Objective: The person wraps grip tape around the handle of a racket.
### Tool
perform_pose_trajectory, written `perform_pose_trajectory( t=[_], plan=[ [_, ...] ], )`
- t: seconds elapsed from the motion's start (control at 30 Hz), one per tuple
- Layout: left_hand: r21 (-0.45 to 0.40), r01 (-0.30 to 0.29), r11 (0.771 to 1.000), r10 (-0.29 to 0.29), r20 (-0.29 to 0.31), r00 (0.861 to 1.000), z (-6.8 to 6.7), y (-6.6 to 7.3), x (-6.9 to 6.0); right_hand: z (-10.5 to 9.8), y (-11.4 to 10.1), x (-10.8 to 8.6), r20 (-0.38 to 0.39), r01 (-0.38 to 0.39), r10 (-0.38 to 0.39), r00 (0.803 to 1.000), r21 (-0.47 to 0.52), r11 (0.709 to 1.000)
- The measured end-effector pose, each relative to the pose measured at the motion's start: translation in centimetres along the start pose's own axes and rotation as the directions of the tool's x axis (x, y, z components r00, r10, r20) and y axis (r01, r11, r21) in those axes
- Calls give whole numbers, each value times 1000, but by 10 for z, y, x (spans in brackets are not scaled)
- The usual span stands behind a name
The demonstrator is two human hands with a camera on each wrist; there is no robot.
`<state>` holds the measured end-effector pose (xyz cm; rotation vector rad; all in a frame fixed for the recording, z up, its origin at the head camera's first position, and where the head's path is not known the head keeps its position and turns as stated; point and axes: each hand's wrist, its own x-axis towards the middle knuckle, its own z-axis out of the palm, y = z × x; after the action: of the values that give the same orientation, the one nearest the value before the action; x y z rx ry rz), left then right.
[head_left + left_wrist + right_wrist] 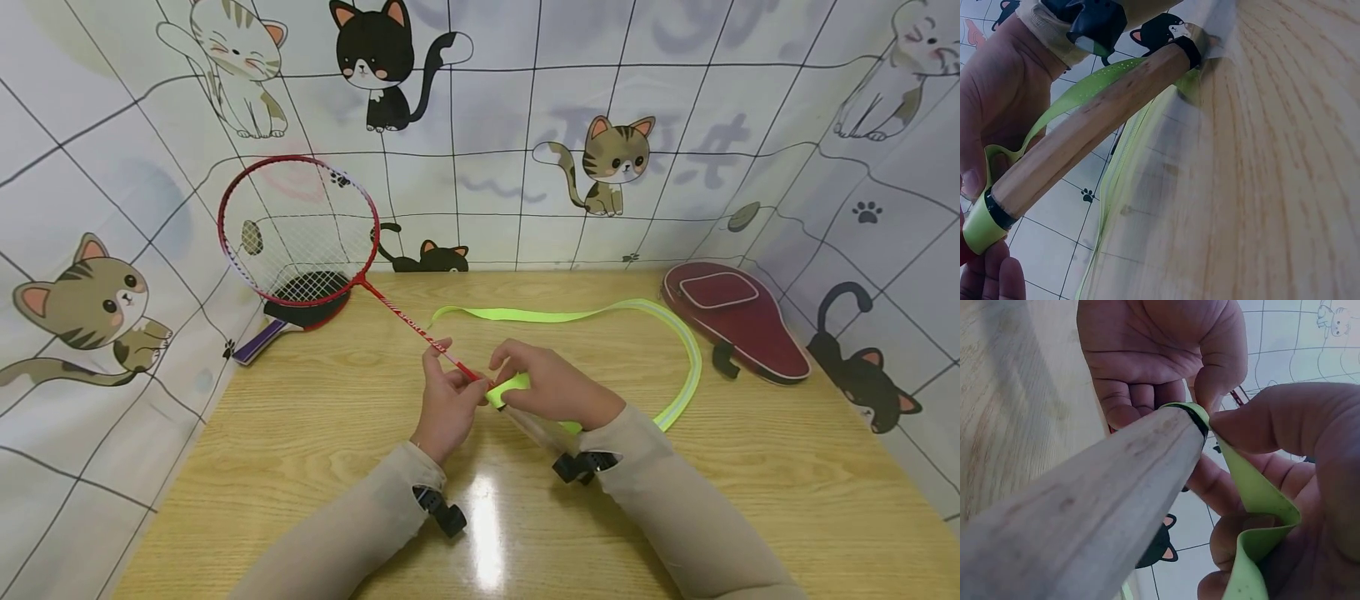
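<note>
A badminton racket (pixel 405 317) is held at an angle over the bench (pixel 300 458), its red head up to the left and its bare wooden handle (pixel 1094 128) pointing down towards the person. The left hand (pixel 444 408) grips it where the red shaft meets the handle, fingers bent around that end and thumb against it. The right hand (pixel 558 383) has its fingers curled in and pinches a yellow-green tape (pixel 695 362) between thumb and fingers, just beside the left thumb. The tape circles the handle's top edge, next to a black band (pixel 1000 209); from the right hand its long loose length curves across the bench beyond the hands. A table tennis paddle (pixel 318 317) with a purple handle lies at the back left, partly seen through the racket's strings. A dark red case (pixel 738 321) lies at the back right, near the tape, before a cat-printed wall covering (pixel 495 117).
</note>
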<state>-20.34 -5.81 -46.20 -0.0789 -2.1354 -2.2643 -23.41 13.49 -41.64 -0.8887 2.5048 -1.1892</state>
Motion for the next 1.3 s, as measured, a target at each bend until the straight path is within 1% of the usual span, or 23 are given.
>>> perform_pose_trajectory(
  t=[0.13,0.27,0.47,0.6,0.73,0.97,1.07,1.2,1.3],
  plan=[
    [-10,-5,1000,5,-8,1000,0,-1,1,0,-1,0,-7,-10,10,1000,4,1000],
    [-19,-8,1000,7,-23,1000,0,-1,2,3,-1,0,-43,0,-1,999,-18,1000],
    [4,23,1000,-23,-34,999,0,-3,0,8,0,1,-86,-3,-2,996,-62,998],
    [21,43,999,-42,-41,998,0,-4,0,9,0,0,-93,22,-31,995,-97,995],
    [43,42,998,-40,-49,998,0,-3,-1,9,-1,0,-76,28,-35,996,-98,995],
    [56,40,998,-38,-45,998,0,-2,-1,5,-1,0,-12,6,-7,1000,-20,1000],
    [50,41,998,-39,-40,998,1,-2,0,2,-2,-1,7,-2,2,1000,-7,1000],
    [43,46,998,-45,-28,999,1,-2,0,0,-4,-2,27,-18,18,999,-11,1000],
    [38,44,998,-44,-17,999,0,-1,1,-1,-5,-1,26,-18,18,1000,-26,1000]
  ],
)
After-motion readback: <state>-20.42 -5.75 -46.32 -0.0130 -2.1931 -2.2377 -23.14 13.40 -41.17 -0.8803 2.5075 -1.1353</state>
